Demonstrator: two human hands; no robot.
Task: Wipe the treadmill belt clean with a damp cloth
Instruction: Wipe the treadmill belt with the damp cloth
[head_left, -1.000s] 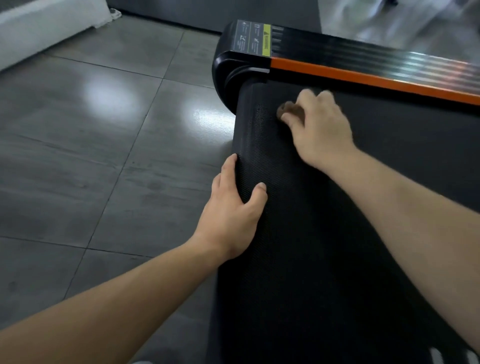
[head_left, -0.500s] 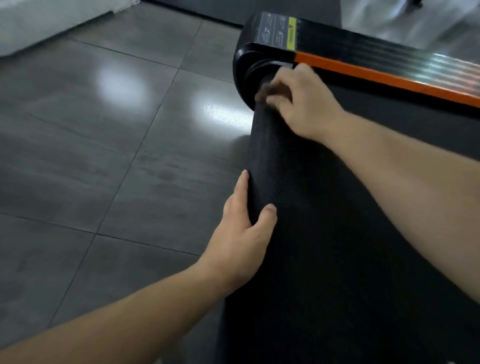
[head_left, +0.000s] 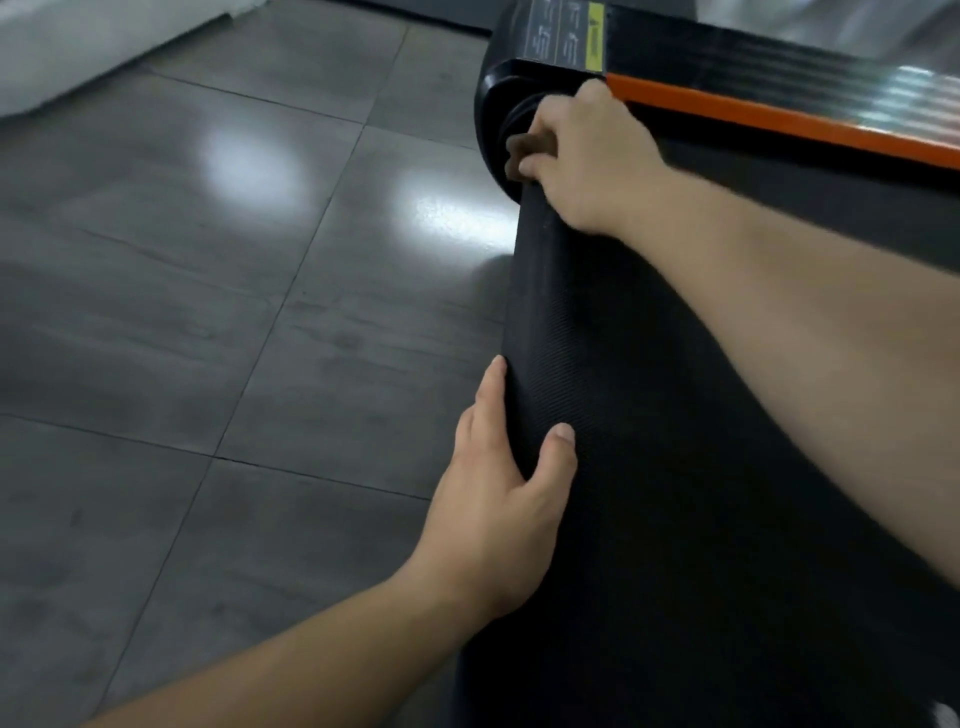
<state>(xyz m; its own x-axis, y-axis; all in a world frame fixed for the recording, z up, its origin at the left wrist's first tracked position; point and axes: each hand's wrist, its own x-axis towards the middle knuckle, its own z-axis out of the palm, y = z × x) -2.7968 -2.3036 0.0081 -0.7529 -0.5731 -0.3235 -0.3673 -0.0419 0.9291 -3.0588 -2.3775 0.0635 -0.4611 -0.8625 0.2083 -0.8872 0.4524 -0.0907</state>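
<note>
The grey tiled floor (head_left: 208, 322) is filling the left half of the view and throwing back two patches of light. The black treadmill belt (head_left: 701, 493) is taking up the right half. Its rounded end edge is running as one long line from the bottom of the view up and away to the top corner. A side rail with an orange strip (head_left: 779, 122) is bordering the belt's far side, and it is meeting a glossy black end cap (head_left: 493, 98) at that corner.

The left hand (head_left: 498, 514) is gripping the belt's end edge partway along. Its thumb is lying on top and its fingers are wrapping down over the curve, so it seems to be steadying the belt.

The right hand (head_left: 597, 156) is reaching further out to the corner. Its fingers are curling round a small brown cloth (head_left: 524, 153) and pressing it where the belt meets the end cap.

From the cloth, nearly all of the belt is lying toward the person and off to the right. The next stroke is therefore likely to be a pull back along the edge line toward the left hand, or a sweep beside the orange strip. The right hand, which is holding the cloth, is the one placed for it.

A yellow warning label (head_left: 595, 44) is sitting on the rail above the cap. No bucket or bowl is showing.
</note>
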